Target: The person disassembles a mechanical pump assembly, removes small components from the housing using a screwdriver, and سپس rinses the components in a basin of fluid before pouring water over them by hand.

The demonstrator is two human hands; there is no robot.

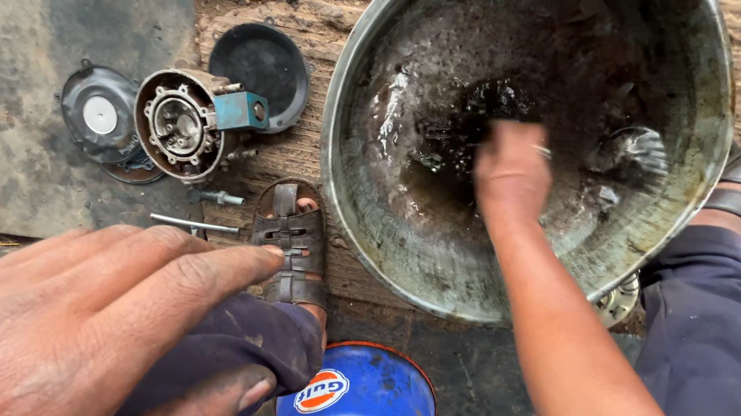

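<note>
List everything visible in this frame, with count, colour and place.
Metal basin: one, grey-green, upper centre, dark oily liquid inside.
Metal part in basin: one, grey, right of the right hand.
Round housing: one, rusty, teal block attached, left of basin.
Black discs: two, beside the housing.
Bolt and rod: grey, below the housing.
Can: one, blue and orange, bottom centre.
Sandals: two, brown, on the feet.
Left hand: lower left, on the knee, fingers spread.
Right hand: in the basin, blurred.
</note>
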